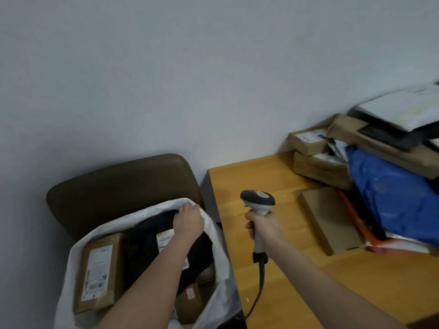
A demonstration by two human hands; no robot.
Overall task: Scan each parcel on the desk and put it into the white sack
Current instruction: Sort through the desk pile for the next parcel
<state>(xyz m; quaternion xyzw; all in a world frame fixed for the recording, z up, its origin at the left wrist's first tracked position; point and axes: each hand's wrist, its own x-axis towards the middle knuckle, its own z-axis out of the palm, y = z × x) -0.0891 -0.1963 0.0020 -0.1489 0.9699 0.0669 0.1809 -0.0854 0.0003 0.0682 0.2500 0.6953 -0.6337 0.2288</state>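
The white sack (71,262) stands open on a brown chair at the lower left. Inside lie a cardboard parcel with a label (97,271), a black parcel (147,248) and more boxes beneath. My left hand (188,222) reaches into the sack's far rim, fingers curled over the black parcel; whether it grips the parcel or the sack cloth I cannot tell. My right hand (263,227) grips the handle of a grey barcode scanner (257,200) above the wooden desk (256,176). A flat cardboard parcel (330,219) lies on the desk to the right.
A pile of parcels fills the desk's right side: stacked cardboard boxes (318,167), a blue bag (392,195), white and dark mailers (403,110) on top. The scanner's cable (260,286) hangs down by the desk's left edge. A pale wall stands behind.
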